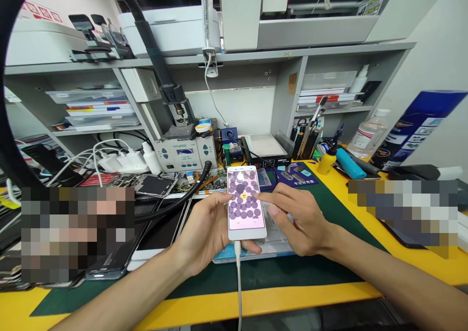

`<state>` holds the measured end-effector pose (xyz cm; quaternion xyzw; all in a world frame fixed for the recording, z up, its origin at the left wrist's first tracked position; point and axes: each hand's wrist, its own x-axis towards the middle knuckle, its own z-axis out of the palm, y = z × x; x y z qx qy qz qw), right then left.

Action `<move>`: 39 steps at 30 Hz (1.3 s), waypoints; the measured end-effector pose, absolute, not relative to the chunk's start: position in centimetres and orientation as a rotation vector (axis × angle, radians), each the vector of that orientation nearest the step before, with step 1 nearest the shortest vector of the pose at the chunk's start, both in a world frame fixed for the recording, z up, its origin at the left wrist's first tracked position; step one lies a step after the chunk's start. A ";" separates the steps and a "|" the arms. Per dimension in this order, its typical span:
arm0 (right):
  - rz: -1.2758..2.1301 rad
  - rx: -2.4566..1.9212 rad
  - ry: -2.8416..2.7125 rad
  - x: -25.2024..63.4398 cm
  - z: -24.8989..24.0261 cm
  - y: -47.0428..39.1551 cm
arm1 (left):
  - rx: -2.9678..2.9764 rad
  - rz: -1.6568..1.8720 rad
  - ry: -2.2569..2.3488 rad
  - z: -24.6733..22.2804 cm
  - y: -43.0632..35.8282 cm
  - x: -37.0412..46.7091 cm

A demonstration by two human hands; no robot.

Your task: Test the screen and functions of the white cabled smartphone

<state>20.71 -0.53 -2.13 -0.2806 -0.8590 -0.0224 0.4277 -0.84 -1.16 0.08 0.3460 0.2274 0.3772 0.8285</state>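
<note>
A white smartphone [247, 226] is held upright, tilted back, over the bench. Its lit screen shows purple circles on pink with a small yellow mark among them. My left hand [210, 221] grips it from the left and behind, thumb at the screen's left edge, some fingers hidden under it. A white cable [239, 272] runs from the phone's bottom end down past the bench edge. My right hand [298, 216] is at the screen's right side, index finger stretched to the glass, the other fingers partly bent; it holds nothing. Behind the phone lies a flat pack with blue edges [226, 254].
A green mat [329, 267] covers the yellow bench [292, 299]. Phones and a black hose [175, 203] lie left. Behind stand a soldering station [183, 153], a brush holder [309, 136], a yellow bottle [326, 163] and a blue spray can [417, 131]. Blurred patches hide both sides.
</note>
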 end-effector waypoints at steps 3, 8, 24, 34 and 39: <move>-0.075 -0.681 -2.151 20.7 -2.1 -0.5 | 0.727 0.806 0.484 0.1 -1.2 -0.9; -0.079 -0.705 -2.152 20.9 -2.3 -0.5 | 0.717 0.812 0.511 0.4 -1.3 -0.8; -0.008 -0.940 -2.241 20.8 -2.3 -0.5 | 0.742 0.790 0.506 0.4 -1.3 -0.7; 0.002 -0.936 -2.164 20.8 -1.9 -0.4 | 0.774 0.801 0.517 0.4 -1.4 -0.5; -0.008 -0.978 -2.206 20.6 -1.9 -0.5 | 0.796 0.783 0.523 0.4 -1.5 -0.5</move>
